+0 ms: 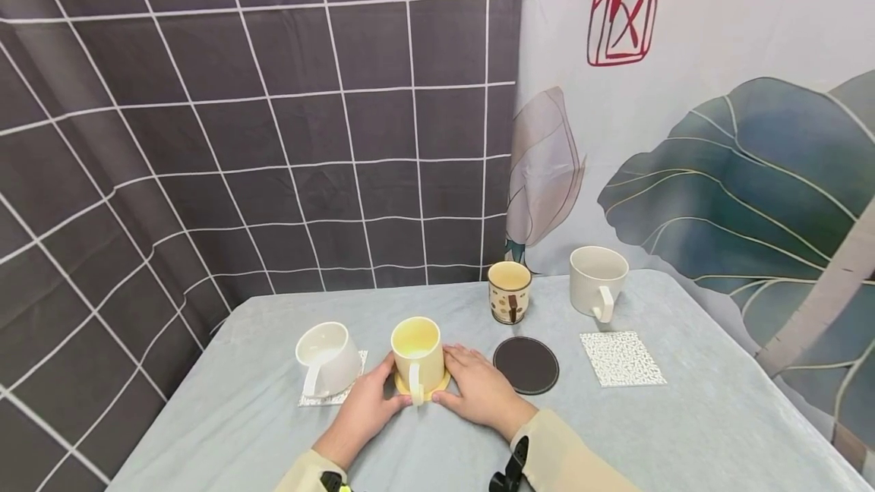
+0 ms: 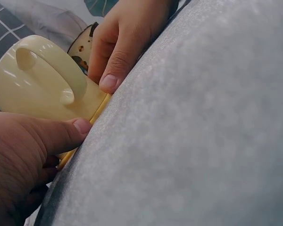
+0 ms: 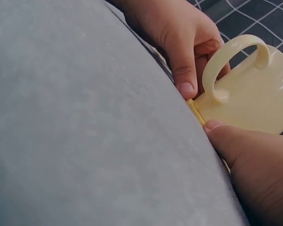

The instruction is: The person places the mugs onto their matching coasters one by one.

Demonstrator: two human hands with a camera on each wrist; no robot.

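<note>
A pale yellow mug (image 1: pixel 418 355) stands upright on a round yellow coaster (image 1: pixel 446 380), its handle toward me. My left hand (image 1: pixel 370 402) grips the coaster's left side, thumb at the front edge and fingers reaching round beside the mug. From the right, my right hand (image 1: pixel 481 393) holds the same coaster, its thumb by the front rim. In the left wrist view, both thumbs lie low at the coaster's edge (image 2: pixel 100 108), below the mug's handle (image 2: pixel 56 66). The right wrist view shows the mug (image 3: pixel 254 94) between the two hands.
To the left, a white mug (image 1: pixel 330 361) sits on a square patterned coaster (image 1: pixel 328 401). A dark round coaster (image 1: pixel 525 365) lies right of my hands, with a spotted mug (image 1: pixel 509 294) behind it. Farther right are a large white mug (image 1: pixel 591 279) and another patterned coaster (image 1: pixel 622 359).
</note>
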